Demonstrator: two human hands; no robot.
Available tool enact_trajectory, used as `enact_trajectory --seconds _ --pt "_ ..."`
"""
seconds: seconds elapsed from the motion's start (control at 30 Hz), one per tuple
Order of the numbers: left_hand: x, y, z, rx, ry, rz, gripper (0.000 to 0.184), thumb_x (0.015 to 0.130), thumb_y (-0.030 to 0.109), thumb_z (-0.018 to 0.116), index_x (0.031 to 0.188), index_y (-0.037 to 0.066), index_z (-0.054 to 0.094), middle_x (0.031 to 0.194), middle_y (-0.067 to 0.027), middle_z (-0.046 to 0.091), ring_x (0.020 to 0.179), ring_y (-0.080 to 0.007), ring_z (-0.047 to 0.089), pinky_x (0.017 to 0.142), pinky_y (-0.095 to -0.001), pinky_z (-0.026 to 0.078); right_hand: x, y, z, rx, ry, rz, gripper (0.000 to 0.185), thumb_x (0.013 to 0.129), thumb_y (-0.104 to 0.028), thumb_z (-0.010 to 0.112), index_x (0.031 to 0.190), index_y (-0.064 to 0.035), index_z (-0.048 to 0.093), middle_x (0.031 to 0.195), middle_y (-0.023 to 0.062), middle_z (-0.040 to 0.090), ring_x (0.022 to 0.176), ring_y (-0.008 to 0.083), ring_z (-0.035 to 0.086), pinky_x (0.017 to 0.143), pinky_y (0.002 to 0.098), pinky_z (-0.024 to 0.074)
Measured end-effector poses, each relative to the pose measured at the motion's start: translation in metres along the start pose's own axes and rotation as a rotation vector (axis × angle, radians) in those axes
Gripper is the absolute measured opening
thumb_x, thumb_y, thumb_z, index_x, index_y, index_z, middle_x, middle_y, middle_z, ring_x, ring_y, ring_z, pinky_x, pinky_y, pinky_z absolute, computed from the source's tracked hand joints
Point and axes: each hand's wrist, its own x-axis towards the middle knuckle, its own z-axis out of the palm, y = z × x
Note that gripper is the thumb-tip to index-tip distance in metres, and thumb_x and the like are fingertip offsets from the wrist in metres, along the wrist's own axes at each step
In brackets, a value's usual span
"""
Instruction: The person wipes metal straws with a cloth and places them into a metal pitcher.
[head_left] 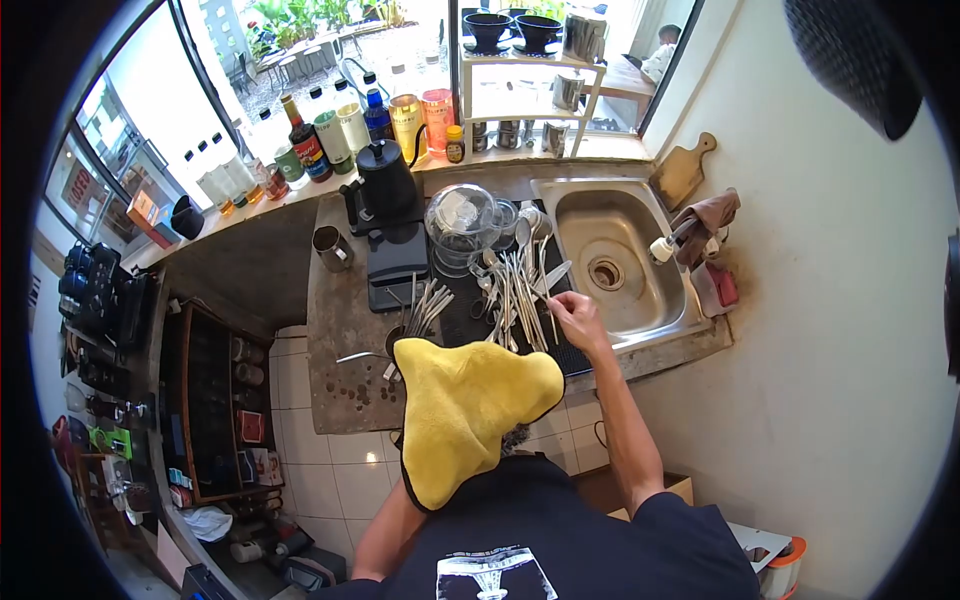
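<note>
A yellow cloth [470, 400] with a dark edge drapes over my left hand, whose fingers are hidden beneath it. To the right, my right hand [578, 322] is closed in a pinch at the edge of the cutlery pile, on a thin metal utensil [554, 322] whose kind I cannot make out. Spoons, forks and other cutlery [518, 290] lie spread on a black mat [458, 318]. Behind them are clear glass vessels [460, 225]. Several metal straws or thin handles [430, 305] stick out of a container left of the pile, partly behind the cloth.
A steel sink [640, 275] is set in the counter at right. A black kettle [385, 185] stands beside a dark flat device [397, 262] and a metal pitcher [331, 248]. Bottles [308, 145] line the window ledge; a cutting board [684, 170] leans on the wall.
</note>
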Motion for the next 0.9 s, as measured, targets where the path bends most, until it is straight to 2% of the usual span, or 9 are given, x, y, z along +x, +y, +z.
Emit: enact_trajectory --seconds 0.07,0.2,0.27,0.3,0.37,0.47,0.7,0.83,0.9 --pt "0.011 0.000 0.004 0.051 -0.020 0.021 0.019 0.097 0.028 0.050 0.093 0.009 0.049 0.077 -0.0024 0.051 0.065 -0.0158 0.052 0.058 -0.0281 0.043 -0.022 -0.024 -0.017 0.123 0.020 -0.069 0.028 0.088 -0.023 0.064 0.091 0.0040 0.067 0.070 0.0105 0.065 0.064 0.0146 0.060 0.062 0.0299 0.0483" --pt "0.043 -0.005 0.017 0.194 -0.081 0.101 0.019 0.097 0.028 0.050 0.095 0.009 0.050 0.078 -0.0026 0.051 0.066 -0.0158 0.052 0.058 -0.0280 0.043 -0.086 -0.093 -0.051 0.142 0.005 -0.100 0.023 0.090 -0.018 0.063 0.092 0.0045 0.066 0.066 0.0070 0.062 0.062 0.0093 0.055 0.059 0.0266 0.0456" --pt "0.063 -0.009 0.024 0.254 -0.121 0.147 0.019 0.097 0.028 0.050 0.095 0.009 0.050 0.078 -0.0026 0.052 0.066 -0.0157 0.052 0.058 -0.0279 0.043 -0.112 -0.108 -0.058 0.130 -0.049 -0.077 0.020 0.091 -0.015 0.064 0.093 0.0043 0.065 0.070 -0.0009 0.060 0.064 0.0050 0.050 0.058 0.0225 0.0432" --pt "0.070 -0.010 0.026 0.273 -0.142 0.161 0.019 0.097 0.028 0.050 0.096 0.009 0.050 0.078 -0.0027 0.052 0.066 -0.0157 0.053 0.058 -0.0279 0.043 -0.121 -0.110 -0.060 0.130 -0.042 -0.074 0.020 0.091 -0.015 0.064 0.093 0.0043 0.065 0.070 -0.0009 0.060 0.064 0.0050 0.050 0.058 0.0225 0.0432" --pt "0.089 -0.008 0.027 0.271 -0.186 0.158 0.020 0.097 0.028 0.050 0.096 0.009 0.050 0.079 -0.0027 0.052 0.066 -0.0157 0.053 0.058 -0.0278 0.043 -0.136 -0.111 -0.061 0.142 -0.235 0.031 0.020 0.091 -0.016 0.064 0.094 0.0040 0.065 0.072 -0.0006 0.060 0.065 0.0051 0.051 0.057 0.0230 0.0429" --pt "0.111 -0.006 0.028 0.218 -0.262 0.103 0.020 0.097 0.028 0.050 0.097 0.009 0.050 0.079 -0.0028 0.053 0.066 -0.0157 0.053 0.059 -0.0278 0.044 -0.153 -0.101 -0.042 0.195 -0.113 -0.021 0.020 0.091 -0.017 0.063 0.093 0.0034 0.062 0.069 0.0034 0.060 0.059 0.0057 0.048 0.053 0.0241 0.0401" --pt "0.113 -0.052 0.037 0.081 -0.303 -0.082 0.020 0.097 0.029 0.050 0.100 0.008 0.051 0.081 -0.0031 0.054 0.067 -0.0156 0.054 0.059 -0.0276 0.044 -0.148 -0.096 -0.031 0.369 0.074 0.010 0.018 0.093 -0.014 0.059 0.094 0.0033 0.059 0.067 0.0001 0.055 0.060 0.0044 0.048 0.054 0.0230 0.0404" --pt "0.116 -0.026 0.025 0.008 -0.336 -0.150 0.021 0.098 0.029 0.050 0.101 0.008 0.052 0.082 -0.0032 0.054 0.068 -0.0155 0.054 0.059 -0.0275 0.045 -0.149 -0.106 -0.032 0.324 0.026 0.005 0.016 0.093 -0.012 0.060 0.094 0.0039 0.059 0.071 -0.0016 0.054 0.062 0.0043 0.044 0.055 0.0209 0.0375" --pt "0.125 0.001 0.021 -0.039 -0.344 -0.145 0.021 0.098 0.029 0.050 0.102 0.008 0.052 0.082 -0.0033 0.054 0.068 -0.0155 0.055 0.059 -0.0275 0.045 -0.151 -0.106 -0.032 0.303 -0.116 -0.038 0.016 0.094 -0.012 0.060 0.095 0.0036 0.059 0.073 -0.0020 0.055 0.063 0.0034 0.045 0.055 0.0199 0.0375"
